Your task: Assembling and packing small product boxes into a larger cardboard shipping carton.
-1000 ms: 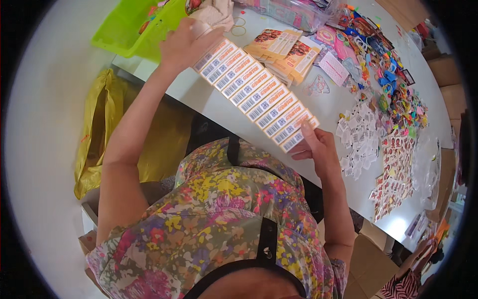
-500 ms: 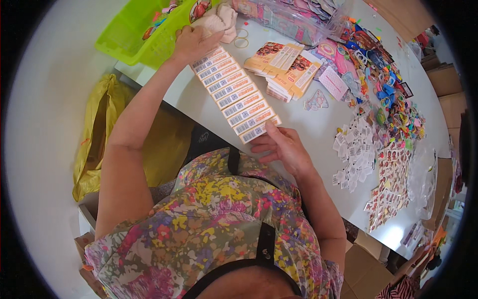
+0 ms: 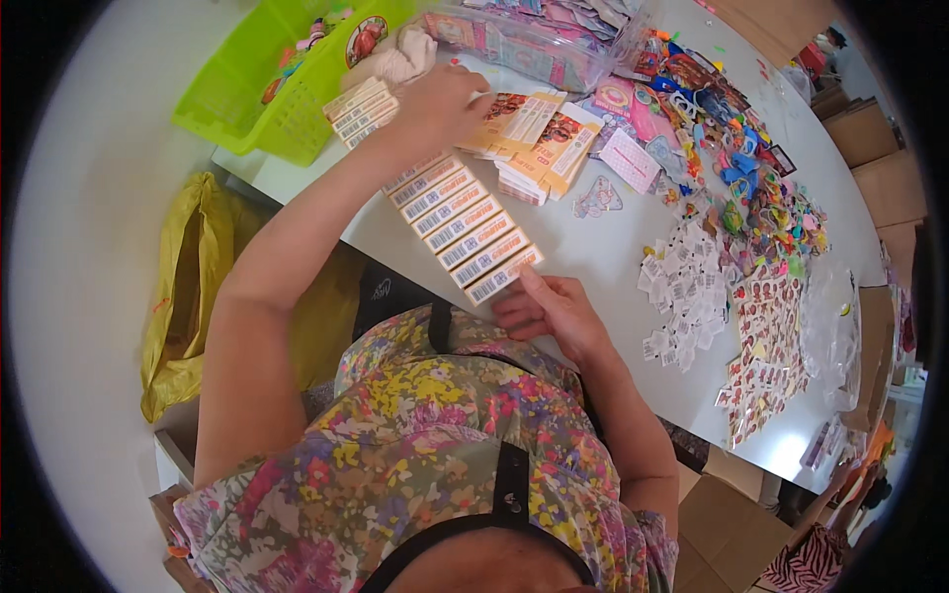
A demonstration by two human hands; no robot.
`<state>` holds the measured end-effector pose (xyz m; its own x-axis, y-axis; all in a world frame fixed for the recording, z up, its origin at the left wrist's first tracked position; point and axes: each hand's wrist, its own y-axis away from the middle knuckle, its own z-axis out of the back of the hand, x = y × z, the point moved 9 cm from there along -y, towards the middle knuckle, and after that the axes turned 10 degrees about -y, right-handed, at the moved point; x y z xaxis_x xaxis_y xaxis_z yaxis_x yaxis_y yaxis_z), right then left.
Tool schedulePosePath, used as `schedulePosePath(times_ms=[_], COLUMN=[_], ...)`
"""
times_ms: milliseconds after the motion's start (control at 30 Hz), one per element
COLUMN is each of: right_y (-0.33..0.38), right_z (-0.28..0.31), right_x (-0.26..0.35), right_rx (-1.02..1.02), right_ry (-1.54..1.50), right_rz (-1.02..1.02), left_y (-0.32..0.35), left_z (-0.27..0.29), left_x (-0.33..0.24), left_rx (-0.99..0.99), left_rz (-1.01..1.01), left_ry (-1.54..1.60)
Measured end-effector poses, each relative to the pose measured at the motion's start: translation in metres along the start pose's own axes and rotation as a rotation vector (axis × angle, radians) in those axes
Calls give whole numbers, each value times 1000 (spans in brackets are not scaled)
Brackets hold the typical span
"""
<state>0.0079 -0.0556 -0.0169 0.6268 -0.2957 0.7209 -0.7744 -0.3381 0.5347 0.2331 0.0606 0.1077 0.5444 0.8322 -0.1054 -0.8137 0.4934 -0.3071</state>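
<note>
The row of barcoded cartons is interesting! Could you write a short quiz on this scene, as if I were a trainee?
1. Which hand has its thumb on the lower end of the row of barcoded cartons?
2. True or false: the green plastic basket is left of the white tags.
3. Fill the gap: at the picture's left, beside the table, is a shiny yellow ____.

Key: 1. right hand; 2. true; 3. bag.

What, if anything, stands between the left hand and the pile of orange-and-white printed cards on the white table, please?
Nothing visible stands between the left hand and the pile of orange-and-white printed cards; they appear right beside each other, though contact is unclear.
</note>
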Motion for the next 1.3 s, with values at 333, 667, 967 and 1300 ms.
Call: schedulePosePath(times_ms=[333, 667, 967, 1300], right_y=[27, 41, 75, 148], right_z=[35, 51, 97, 85], right_x=[-8, 10, 91, 141], right_rx=[-111, -176, -548, -665], right_ry=[-74, -1, 247, 182], right_rz=[131, 276, 726, 1421], left_y=[-47, -63, -67, 22], left_z=[-104, -91, -43, 0], left_x=[11, 19, -18, -142], left_rx=[581, 14, -28, 580], left_rz=[293, 308, 146, -78], left_ry=[322, 604, 847, 1250])
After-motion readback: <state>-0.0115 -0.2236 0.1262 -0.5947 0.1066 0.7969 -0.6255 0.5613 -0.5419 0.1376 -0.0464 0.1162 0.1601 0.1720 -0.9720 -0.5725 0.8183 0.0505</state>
